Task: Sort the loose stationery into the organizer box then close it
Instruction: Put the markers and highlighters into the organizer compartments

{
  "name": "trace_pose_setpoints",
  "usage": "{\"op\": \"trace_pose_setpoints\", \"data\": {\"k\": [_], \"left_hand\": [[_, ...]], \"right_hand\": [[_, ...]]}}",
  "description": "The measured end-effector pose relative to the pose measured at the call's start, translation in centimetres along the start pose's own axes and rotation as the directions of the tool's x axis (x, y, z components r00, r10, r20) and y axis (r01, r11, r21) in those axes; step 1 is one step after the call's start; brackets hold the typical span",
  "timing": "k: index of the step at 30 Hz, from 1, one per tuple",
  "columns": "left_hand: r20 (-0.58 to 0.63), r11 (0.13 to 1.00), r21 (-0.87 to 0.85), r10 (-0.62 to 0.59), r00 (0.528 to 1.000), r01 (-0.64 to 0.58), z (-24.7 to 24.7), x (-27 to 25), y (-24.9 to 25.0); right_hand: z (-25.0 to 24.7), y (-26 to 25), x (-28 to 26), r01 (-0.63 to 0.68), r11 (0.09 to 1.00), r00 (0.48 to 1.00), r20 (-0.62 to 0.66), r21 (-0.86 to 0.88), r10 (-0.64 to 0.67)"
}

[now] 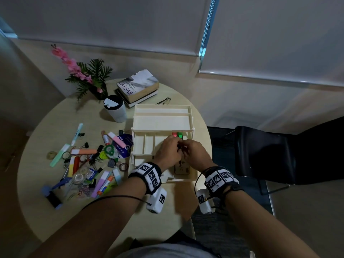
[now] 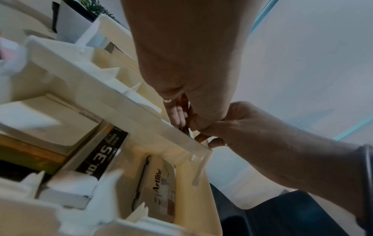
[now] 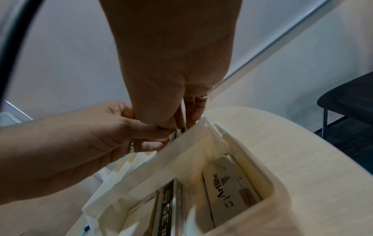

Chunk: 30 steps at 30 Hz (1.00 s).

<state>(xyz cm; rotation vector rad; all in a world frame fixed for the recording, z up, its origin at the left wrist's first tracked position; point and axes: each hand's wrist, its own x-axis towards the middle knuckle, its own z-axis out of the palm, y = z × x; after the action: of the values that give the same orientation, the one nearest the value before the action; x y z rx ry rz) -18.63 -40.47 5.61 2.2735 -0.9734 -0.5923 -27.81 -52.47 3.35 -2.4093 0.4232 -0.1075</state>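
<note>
The round table (image 1: pixel 104 207) carries everything, and the cream organizer box (image 1: pixel 190 116) stands open on it with its tiers fanned out in steps, so each level can be reached from above. Both hands meet over the right end of its middle tray (image 1: pixel 144 144). Beyond the fingertips, at the back of that same compartment, red and green blocks (image 1: pixel 177 134) already sit side by side. Below the hands, in the bottom tier toward the person, lie an Artline case (image 2: pixel 161 188) and, to its left, a staple box (image 2: pixel 102 154), flat items that suit the deep lowest level.

Well off to the left of the hands the loose stationery (image 1: pixel 87 164) lies in a heap: highlighters, glue sticks, tape rolls, binder clips. By that pile, the sorting looks far from done and closing the box is a long way off.

The left hand (image 1: pixel 168 150) and right hand (image 1: pixel 193 152) press together, fingers curled inward around something small and dark (image 1: pixel 179 146) between them. What it is cannot be told; the wrist views show only pinched fingertips at the tray's front wall. Working it two-handed suggests they are seating or aligning it rather than dropping it in.
</note>
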Motion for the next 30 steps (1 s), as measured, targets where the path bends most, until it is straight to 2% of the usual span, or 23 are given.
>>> {"op": "trace_pose_setpoints", "data": {"k": [7,13,19,22,24,26,30], "left_hand": [[-0.009,0.996,-0.064,0.056,0.998,-0.056,-1.6,-1.0,-1.5],[0.028,0.983,-0.126,0.138,0.990,-0.133,-4.2,-2.0,-3.2],[-0.080,0.961,-0.193,0.187,0.979,-0.200,-8.6,-2.3,-4.3],[-0.149,0.950,-0.210,0.202,0.968,-0.231,-12.1,-2.8,-4.8],[-0.167,0.955,-0.207,0.178,0.970,-0.211,-14.2,-3.4,-6.3],[-0.171,0.971,-0.185,0.121,0.978,-0.153,-16.0,-4.3,-8.7],[-0.151,0.991,-0.123,-0.068,0.986,0.049,-19.1,-6.2,-14.9]], "right_hand": [[0.1,-0.7,0.1,-0.027,0.999,0.999,-0.047,-0.047,0.025],[-0.6,-2.6,0.9,-0.075,0.979,0.997,-0.045,-0.187,0.068],[-4.5,-8.2,3.2,0.018,0.985,0.984,-0.171,-0.174,-0.048],[-7.1,-11.7,4.8,0.063,0.993,0.947,-0.307,-0.103,-0.092],[-8.2,-14.4,5.7,0.096,0.994,0.914,-0.392,-0.050,-0.108],[-7.9,-16.5,6.6,0.137,0.991,0.900,-0.418,0.006,-0.122],[-3.6,-19.4,8.0,0.185,0.983,0.936,-0.302,-0.009,-0.179]]}}
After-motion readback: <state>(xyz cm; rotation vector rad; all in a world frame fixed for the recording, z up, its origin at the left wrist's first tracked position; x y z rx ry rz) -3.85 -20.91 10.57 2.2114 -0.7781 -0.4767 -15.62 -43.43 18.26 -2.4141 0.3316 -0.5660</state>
